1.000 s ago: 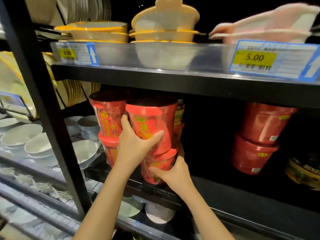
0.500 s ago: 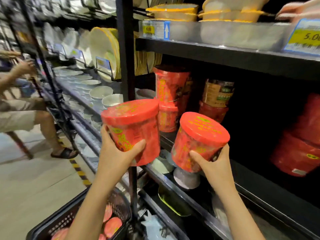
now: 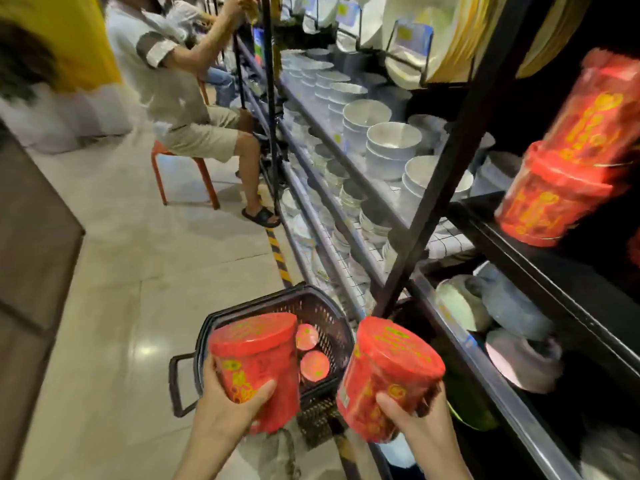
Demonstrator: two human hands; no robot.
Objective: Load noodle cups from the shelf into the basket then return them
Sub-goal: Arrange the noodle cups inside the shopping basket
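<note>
My left hand [image 3: 228,407] grips a red noodle cup [image 3: 258,362] from below, held upright over the near side of the black basket [image 3: 322,306] on the floor. My right hand [image 3: 412,424] grips a second red noodle cup [image 3: 388,372], tilted left, just right of the basket. Two more cups [image 3: 310,351] lie inside the basket, their pink undersides showing. On the black shelf [image 3: 502,244] at the right, two red cups [image 3: 561,181] stand stacked.
White bowls [image 3: 391,140] and plates fill the wire shelves behind a slanted black upright [image 3: 446,174]. A person in shorts sits on an orange stool [image 3: 180,168] in the aisle. A yellow-black floor stripe [image 3: 277,251] runs beside the shelving. Tiled floor lies to the left.
Both hands pulled the two cups off the shelf and carried them down and left. They now hang over the basket, and my view has swung toward the aisle floor.
</note>
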